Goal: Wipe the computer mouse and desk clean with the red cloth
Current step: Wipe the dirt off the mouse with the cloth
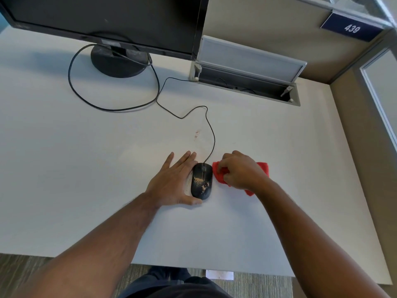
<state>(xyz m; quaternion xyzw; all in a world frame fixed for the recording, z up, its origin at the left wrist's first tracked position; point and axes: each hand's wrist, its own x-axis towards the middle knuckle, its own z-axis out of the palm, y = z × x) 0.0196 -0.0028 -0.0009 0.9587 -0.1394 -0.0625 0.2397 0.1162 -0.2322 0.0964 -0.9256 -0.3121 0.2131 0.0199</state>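
Mouse [202, 181] points away, left hand [171, 181] alongside.

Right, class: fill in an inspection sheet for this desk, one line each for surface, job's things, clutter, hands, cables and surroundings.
Surface: white desk, small brownish stain beyond the mouse.
Job's things: black mouse speckled with tan grime; red cloth bunched to its right.
Clutter: nothing seen.
Hands: left hand flat against the mouse's left side; right hand gripping the cloth.
Cables: mouse cable winds back to the open cable hatch; another loops by the monitor stand.
Surroundings: partition, sign reading 439.
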